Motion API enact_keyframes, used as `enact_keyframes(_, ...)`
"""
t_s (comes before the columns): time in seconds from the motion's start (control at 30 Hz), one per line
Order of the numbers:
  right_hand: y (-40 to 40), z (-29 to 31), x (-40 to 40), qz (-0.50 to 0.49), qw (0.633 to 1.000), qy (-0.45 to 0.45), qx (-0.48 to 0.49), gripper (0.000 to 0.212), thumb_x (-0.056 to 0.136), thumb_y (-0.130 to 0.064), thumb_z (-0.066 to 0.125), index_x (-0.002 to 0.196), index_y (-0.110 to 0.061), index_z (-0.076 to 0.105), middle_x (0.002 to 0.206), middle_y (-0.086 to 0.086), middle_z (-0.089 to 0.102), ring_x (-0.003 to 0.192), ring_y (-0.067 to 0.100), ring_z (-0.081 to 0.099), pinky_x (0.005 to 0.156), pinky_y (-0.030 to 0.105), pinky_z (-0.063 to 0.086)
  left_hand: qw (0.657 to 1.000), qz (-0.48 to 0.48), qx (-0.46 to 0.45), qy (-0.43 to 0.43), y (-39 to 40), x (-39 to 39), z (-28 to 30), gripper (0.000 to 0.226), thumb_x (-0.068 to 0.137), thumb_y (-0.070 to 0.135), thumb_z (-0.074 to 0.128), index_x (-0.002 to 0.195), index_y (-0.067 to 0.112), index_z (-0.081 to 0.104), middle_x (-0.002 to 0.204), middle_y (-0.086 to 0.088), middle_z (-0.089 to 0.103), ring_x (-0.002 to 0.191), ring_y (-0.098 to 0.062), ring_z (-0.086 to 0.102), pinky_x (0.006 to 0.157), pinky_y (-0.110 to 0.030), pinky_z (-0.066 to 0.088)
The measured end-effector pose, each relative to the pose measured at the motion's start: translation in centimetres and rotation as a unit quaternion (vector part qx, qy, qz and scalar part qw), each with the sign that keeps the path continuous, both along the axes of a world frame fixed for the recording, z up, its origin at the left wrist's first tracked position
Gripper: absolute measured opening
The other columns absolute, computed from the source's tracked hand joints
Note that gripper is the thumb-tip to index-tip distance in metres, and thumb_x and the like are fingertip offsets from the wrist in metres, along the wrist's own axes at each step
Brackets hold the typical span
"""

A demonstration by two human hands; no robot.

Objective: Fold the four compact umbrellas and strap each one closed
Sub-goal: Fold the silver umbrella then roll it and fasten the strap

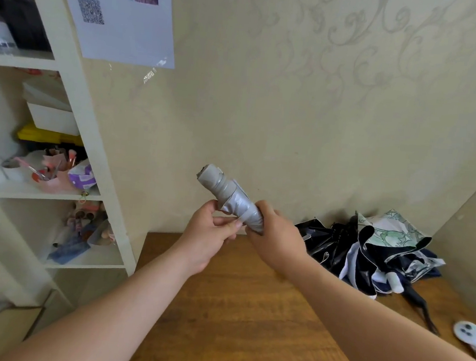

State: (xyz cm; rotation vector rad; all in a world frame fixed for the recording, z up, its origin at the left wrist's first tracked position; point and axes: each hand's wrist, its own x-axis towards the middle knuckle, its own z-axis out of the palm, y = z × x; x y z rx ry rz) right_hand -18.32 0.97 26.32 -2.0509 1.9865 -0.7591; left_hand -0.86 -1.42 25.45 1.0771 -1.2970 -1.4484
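above the wooden surface (pixel 241 311) your right hand (pixel 276 236) wraps the rolled grey umbrella (pixel 229 197), grip closed round its lower end, tip tilted up-left. your left hand (pixel 208 235) pinches the strap (pixel 242 217). if that pinch slackens, the strap can slip and the canopy may unroll. further right, a loose heap of unfolded umbrellas (pixel 375 251) lies against the wall. far left, the shelf unit (pixel 94 149) holds boxes and small clutter, contents unclear.

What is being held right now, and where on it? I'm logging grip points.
The rolled grey umbrella: the right hand grips its lower end, and the left hand pinches its closing strap.
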Motion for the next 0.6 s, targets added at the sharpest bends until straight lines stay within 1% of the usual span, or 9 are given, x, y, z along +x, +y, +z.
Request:
enact_keyframes(0.07,0.5,-0.1,0.0,-0.001,0.998,0.008,-0.059,0.031,0.098,-0.043,0.063,0.12,-0.025,0.05,0.09,0.0,0.064,0.076,0.029,0.061,0.06,0.04,0.048,1.0,-0.013,-0.016,0.001,-0.1,0.1,0.4,0.032,0.095,0.011,0.077,0.122,0.02,0.063,0.093,-0.006,0.079,0.073,-0.013,0.064,0.073,-0.029,0.052)
enact_keyframes(0.1,0.7,0.0,-0.1,-0.001,0.998,-0.005,-0.057,0.027,0.097,-0.041,0.063,0.115,-0.024,0.051,0.085,0.0,0.065,0.072,0.028,0.06,0.059,0.04,0.048,0.999,-0.02,-0.026,-0.008,-0.1,0.3,0.6,0.031,0.095,0.011,0.077,0.121,0.02,0.064,0.092,-0.007,0.079,0.074,-0.014,0.064,0.074,-0.031,0.052)
enact_keyframes(0.2,0.8,0.4,-0.4,0.002,0.993,-0.112,0.029,0.015,0.092,-0.032,0.064,0.093,-0.023,0.053,0.072,-0.004,0.062,0.06,0.019,0.057,0.053,0.036,0.047,0.998,-0.021,-0.043,-0.05,0.0,0.5,0.6,0.018,0.095,0.016,0.079,0.11,0.013,0.069,0.09,-0.005,0.08,0.076,-0.014,0.067,0.08,-0.036,0.057)
enact_keyframes(0.23,0.8,0.5,-0.5,0.005,0.983,-0.171,0.069,0.012,0.089,-0.028,0.064,0.089,-0.022,0.054,0.069,-0.004,0.06,0.055,0.016,0.053,0.05,0.033,0.044,0.996,-0.018,-0.047,-0.068,0.0,0.5,0.6,0.015,0.094,0.019,0.08,0.105,0.013,0.072,0.089,-0.004,0.08,0.076,-0.013,0.068,0.083,-0.038,0.058)
enact_keyframes(0.3,0.9,0.8,-0.5,0.024,0.942,-0.297,0.155,0.009,0.088,-0.016,0.062,0.084,-0.015,0.054,0.065,0.002,0.05,0.049,0.016,0.042,0.045,0.028,0.037,0.994,-0.013,-0.053,-0.096,0.1,0.5,0.6,0.013,0.091,0.024,0.084,0.097,0.016,0.077,0.087,-0.001,0.079,0.076,-0.012,0.07,0.088,-0.038,0.059)
enact_keyframes(0.37,1.1,0.8,-0.5,0.029,0.9,-0.373,0.223,0.013,0.087,-0.006,0.058,0.082,-0.015,0.051,0.062,0.005,0.045,0.047,0.017,0.037,0.046,0.025,0.031,0.993,-0.009,-0.052,-0.102,0.1,0.3,0.7,0.012,0.089,0.028,0.085,0.094,0.019,0.078,0.086,-0.001,0.08,0.074,-0.012,0.069,0.086,-0.036,0.058)
enact_keyframes(0.47,1.2,0.8,-0.6,0.032,0.863,-0.423,0.275,0.02,0.085,0.0,0.055,0.083,-0.018,0.046,0.057,0.001,0.042,0.046,0.015,0.031,0.048,0.023,0.023,0.994,0.002,-0.04,-0.1,0.1,0.0,0.9,0.013,0.089,0.033,0.085,0.094,0.022,0.08,0.089,-0.003,0.08,0.073,-0.01,0.064,0.083,-0.035,0.058)
enact_keyframes(0.53,1.2,0.9,-0.7,0.042,0.846,-0.447,0.288,0.022,0.083,0.003,0.053,0.086,-0.018,0.045,0.057,0.0,0.039,0.047,0.014,0.027,0.046,0.022,0.02,0.997,-0.005,-0.024,-0.075,0.2,-0.2,1.1,0.008,0.094,0.027,0.08,0.099,0.021,0.081,0.091,-0.001,0.08,0.076,-0.007,0.065,0.082,-0.03,0.056)
enact_keyframes(0.6,1.1,1.0,-1.0,0.04,0.834,-0.467,0.291,0.025,0.085,0.005,0.052,0.096,-0.017,0.047,0.059,0.0,0.037,0.048,0.014,0.026,0.044,0.022,0.02,0.999,-0.011,-0.005,-0.041,0.4,-0.3,1.2,0.011,0.098,0.016,0.074,0.107,0.02,0.08,0.093,0.002,0.08,0.079,-0.008,0.065,0.079,-0.024,0.054)
